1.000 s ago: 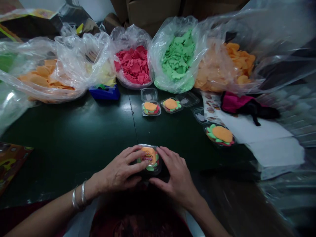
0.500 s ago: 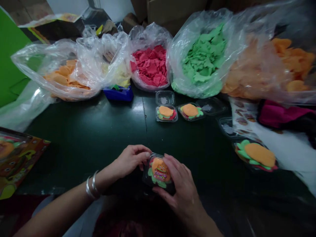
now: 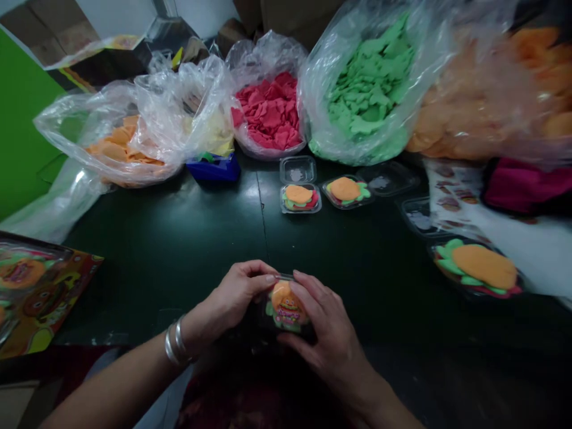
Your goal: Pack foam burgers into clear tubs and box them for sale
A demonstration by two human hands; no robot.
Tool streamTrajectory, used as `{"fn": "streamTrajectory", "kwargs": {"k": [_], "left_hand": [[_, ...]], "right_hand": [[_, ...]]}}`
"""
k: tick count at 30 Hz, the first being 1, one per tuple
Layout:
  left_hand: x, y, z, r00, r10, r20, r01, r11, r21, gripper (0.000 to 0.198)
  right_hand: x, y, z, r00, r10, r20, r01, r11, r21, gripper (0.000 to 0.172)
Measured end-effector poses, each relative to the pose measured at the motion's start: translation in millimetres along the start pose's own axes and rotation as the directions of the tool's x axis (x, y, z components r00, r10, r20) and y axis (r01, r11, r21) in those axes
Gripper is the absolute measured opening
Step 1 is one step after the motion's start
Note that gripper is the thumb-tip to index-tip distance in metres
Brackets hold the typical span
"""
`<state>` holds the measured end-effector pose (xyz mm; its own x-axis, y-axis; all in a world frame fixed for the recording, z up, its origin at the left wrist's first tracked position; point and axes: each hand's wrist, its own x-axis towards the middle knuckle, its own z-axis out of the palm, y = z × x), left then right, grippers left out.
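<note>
Between my hands, near the front edge of the dark table, is a small clear plastic box (image 3: 288,310) with a toy burger inside, an orange bun over green. A sticker with a smiling burger face is on its lid. My left hand (image 3: 243,292), with two silver bangles at the wrist, is closed on the box's upper left corner with thumb and fingers. Wrapped round the right side is my right hand (image 3: 324,316), fingers on the top edge and thumb at the lower edge. The fingers hide both sides of the box.
Farther back stand two open boxes with burger pieces (image 3: 299,198) (image 3: 346,190); a larger open one (image 3: 480,268) lies right. Bags of red (image 3: 270,113), green (image 3: 370,89) and orange pieces (image 3: 123,143) line the back. A printed carton (image 3: 49,292) sits left, a blue tray (image 3: 214,168) behind.
My left hand has closed in more on the box's left corner, and the box is tilted slightly differently. My right hand keeps its hold. The whole view has shifted a little.
</note>
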<state>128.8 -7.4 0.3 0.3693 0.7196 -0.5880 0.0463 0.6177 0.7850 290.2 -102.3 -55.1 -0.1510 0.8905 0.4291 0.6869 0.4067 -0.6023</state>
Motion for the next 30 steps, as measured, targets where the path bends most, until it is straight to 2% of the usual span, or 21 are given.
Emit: {"fn": "streamTrajectory", "kwargs": {"k": [3, 5, 7, 8, 10, 13, 17, 20, 22, 24, 26, 28, 30], "left_hand": [[-3.4, -9.1, 0.2, 1.0, 0.014, 0.008, -0.013, 0.993, -0.116, 0.026], [-6.6, -12.8, 0.2, 0.999, 0.023, 0.042, -0.015, 0.984, -0.18, 0.028], [-9.9, -13.5, -0.5, 0.997, 0.032, 0.075, -0.015, 0.978, -0.206, 0.028], [-11.4, -13.0, -1.4, 0.995, 0.032, 0.092, -0.012, 0.979, -0.205, 0.028], [-14.4, -11.0, -4.4, 0.992, 0.029, 0.122, -0.005, 0.982, -0.188, 0.026], [-19.3, -8.9, -11.4, 0.986, 0.013, 0.168, 0.013, 0.988, -0.153, 0.023], [-22.5, -10.2, -20.0, 0.981, -0.022, 0.192, 0.053, 0.986, -0.16, 0.022], [-13.3, -8.5, -26.5, 0.989, -0.041, 0.145, 0.068, 0.979, -0.19, 0.023], [-2.5, -2.0, -33.1, 0.984, -0.061, 0.17, 0.092, 0.979, -0.183, 0.025], [7.4, 9.4, -40.8, 0.967, -0.065, 0.245, 0.092, 0.991, -0.097, 0.024], [12.8, 22.9, -47.5, 0.954, -0.042, 0.297, 0.026, 0.998, 0.057, 0.022], [13.8, 33.9, -51.4, 0.944, -0.025, 0.33, -0.045, 0.978, 0.204, 0.021], [13.1, 39.1, -52.5, 0.93, -0.04, 0.366, -0.064, 0.962, 0.267, 0.02]], "right_hand": [[1.9, -1.2, -20.9, 0.983, 0.184, 0.009, -0.183, 0.97, 0.159, 0.064], [5.5, -3.5, -34.0, 0.939, 0.344, -0.004, -0.332, 0.909, 0.251, 0.044], [11.9, -6.3, -42.6, 0.897, 0.435, 0.076, -0.435, 0.843, 0.315, 0.028], [15.8, -7.7, -45.0, 0.881, 0.45, 0.146, -0.472, 0.814, 0.34, 0.029], [23.3, -9.9, -46.6, 0.853, 0.452, 0.262, -0.522, 0.755, 0.396, 0.036], [29.8, -13.5, -43.7, 0.83, 0.422, 0.365, -0.556, 0.684, 0.473, 0.042], [34.1, -17.1, -36.3, 0.816, 0.391, 0.427, -0.577, 0.603, 0.55, 0.046], [46.7, -11.1, -28.9, 0.77, 0.428, 0.473, -0.637, 0.47, 0.611, 0.046], [60.5, -2.7, -23.8, 0.734, 0.442, 0.516, -0.675, 0.384, 0.63, 0.047], [75.0, 5.8, -19.2, 0.713, 0.419, 0.562, -0.697, 0.335, 0.634, 0.048], [85.9, 11.0, -14.5, 0.702, 0.381, 0.602, -0.711, 0.319, 0.627, 0.048], [91.9, 11.7, -9.6, 0.697, 0.337, 0.632, -0.717, 0.327, 0.616, 0.048], [95.4, 9.4, -5.1, 0.696, 0.291, 0.656, -0.716, 0.349, 0.605, 0.048]]}}
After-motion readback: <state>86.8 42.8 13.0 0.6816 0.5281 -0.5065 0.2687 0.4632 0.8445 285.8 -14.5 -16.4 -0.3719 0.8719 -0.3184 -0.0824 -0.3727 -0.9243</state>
